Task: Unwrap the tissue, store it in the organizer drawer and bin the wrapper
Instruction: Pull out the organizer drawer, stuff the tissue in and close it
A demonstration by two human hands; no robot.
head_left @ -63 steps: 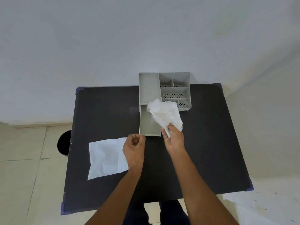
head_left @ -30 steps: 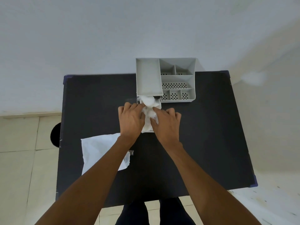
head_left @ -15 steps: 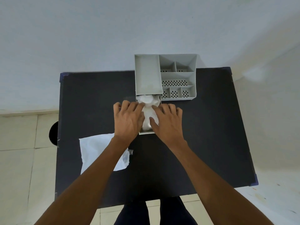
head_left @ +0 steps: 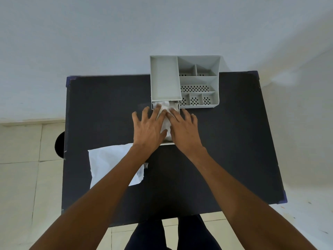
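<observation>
Pale walls and a tiled floor are surrounding the black table, on which a grey organizer is being kept at the far edge. Its drawer is standing pulled out toward the person, and the tissue is being pressed down into it. The unwrapping is being judged as done, the storing as nearly done; the drawer is not yet being closed. The wrapper is being left flat on the table, near-left of the organizer, so binning is outstanding. A dark round shape, possibly the bin, is being glimpsed on the floor left of the organizer. No closed grip is being held: the left hand and right hand are being kept flat with fingers spread, the tissue lying under and between them.
</observation>
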